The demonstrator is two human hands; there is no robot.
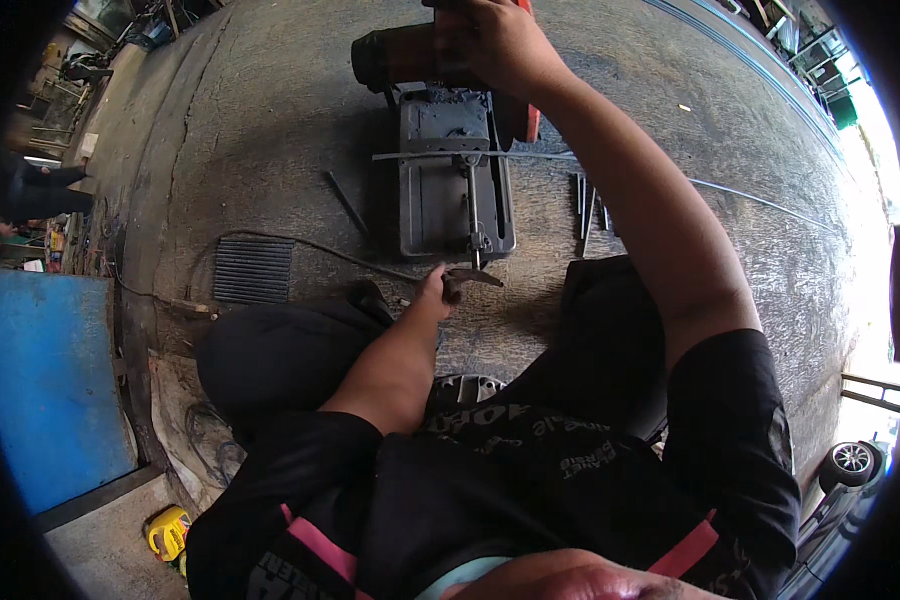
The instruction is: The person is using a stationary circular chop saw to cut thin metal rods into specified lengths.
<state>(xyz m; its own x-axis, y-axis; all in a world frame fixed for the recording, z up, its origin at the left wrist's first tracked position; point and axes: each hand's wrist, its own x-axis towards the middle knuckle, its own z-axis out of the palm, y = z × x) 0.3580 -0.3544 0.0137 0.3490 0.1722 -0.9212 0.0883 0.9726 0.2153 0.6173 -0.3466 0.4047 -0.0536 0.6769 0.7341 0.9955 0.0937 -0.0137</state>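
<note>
A chop saw with a red guard (pixel 532 118) and a dark motor (pixel 395 55) stands on the floor ahead of me. My right hand (pixel 500 45) is closed on its handle at the top edge of the picture, which cuts off part of the fingers. A long thin metal bar (pixel 395 156) lies crosswise over the saw's grey base (pixel 435 205), at the vise. From the vise, a screw (pixel 472 190) runs toward me to a crank handle (pixel 480 276). My left hand (pixel 435 292) is closed round that crank.
Short dark rods (pixel 253 268) lie side by side at the left, near a cable (pixel 340 253). One loose rod (pixel 347 203) lies left of the base; several pieces (pixel 583 210) lie right. A person (pixel 40 190), blue panel (pixel 55 370) and yellow container (pixel 167 532) are at left.
</note>
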